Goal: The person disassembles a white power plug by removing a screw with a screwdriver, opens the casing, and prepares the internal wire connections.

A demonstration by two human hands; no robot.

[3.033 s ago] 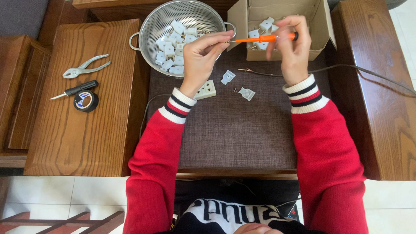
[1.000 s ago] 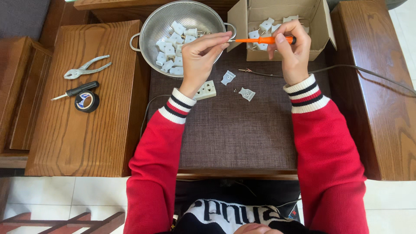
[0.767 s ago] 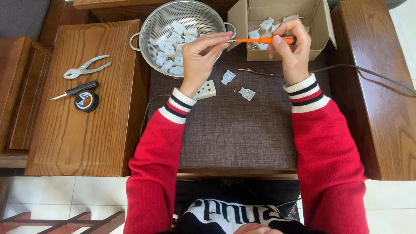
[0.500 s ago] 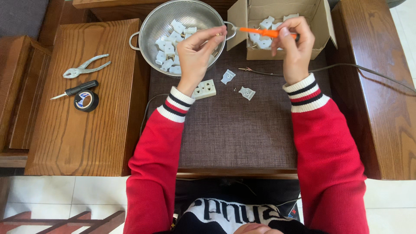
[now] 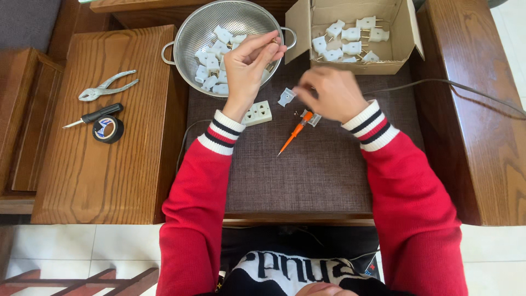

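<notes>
My left hand [image 5: 247, 64] is raised over the near rim of a metal colander [image 5: 189, 38] and pinches a small plug part between thumb and fingers. My right hand [image 5: 329, 93] is blurred, low over the brown mat [image 5: 307, 175], with its fingers pointing left toward a small white plastic piece [image 5: 286, 97]; I see nothing in it. An orange screwdriver [image 5: 293, 134] lies slanted on the mat just below that hand, beside another white piece [image 5: 313, 119]. A white socket block [image 5: 257, 113] lies by my left wrist.
The colander holds several white plug parts. An open cardboard box [image 5: 356, 64] holds white plugs with brass prongs. Pliers [image 5: 107, 86], a black-handled screwdriver [image 5: 94, 115] and a black tape roll [image 5: 108, 129] lie on the left wooden surface. A dark cable [image 5: 466, 87] crosses the right one.
My right hand has let go of the orange screwdriver, which now lies on the mat, and has dropped from the box toward the mat. My left hand stays by the colander.
</notes>
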